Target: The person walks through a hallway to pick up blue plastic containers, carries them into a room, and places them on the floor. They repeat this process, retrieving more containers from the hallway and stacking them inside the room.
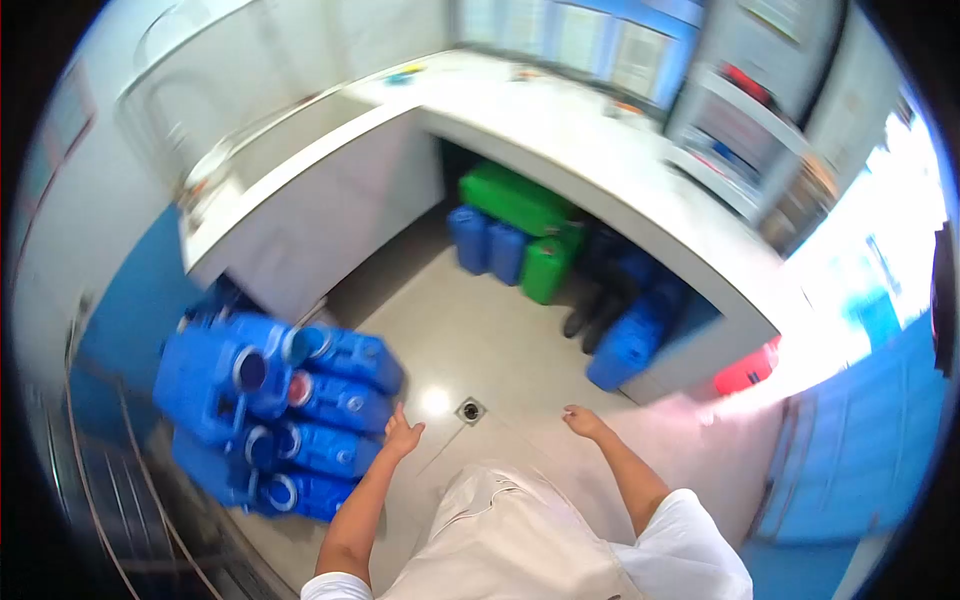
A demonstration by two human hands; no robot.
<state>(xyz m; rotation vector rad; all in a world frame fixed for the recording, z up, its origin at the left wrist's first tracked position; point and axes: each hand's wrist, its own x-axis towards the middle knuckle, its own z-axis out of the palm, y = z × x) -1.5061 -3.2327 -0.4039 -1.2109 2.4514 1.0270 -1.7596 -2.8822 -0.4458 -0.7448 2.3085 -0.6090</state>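
The picture is blurred and bent at its edges, and dark rim cuts off the far left. There a stack of blue canisters lies on its side, caps towards the camera; the bottom of the pile runs out of clear view. The left hand is right at the nearest canister, fingers spread and empty; I cannot tell if it touches. A floor drain sits in the pale tiled floor between the hands. The right hand hangs open over bare floor, holding nothing. Behind, a white counter bends around the room, half hiding green containers and more blue ones in its shadow.
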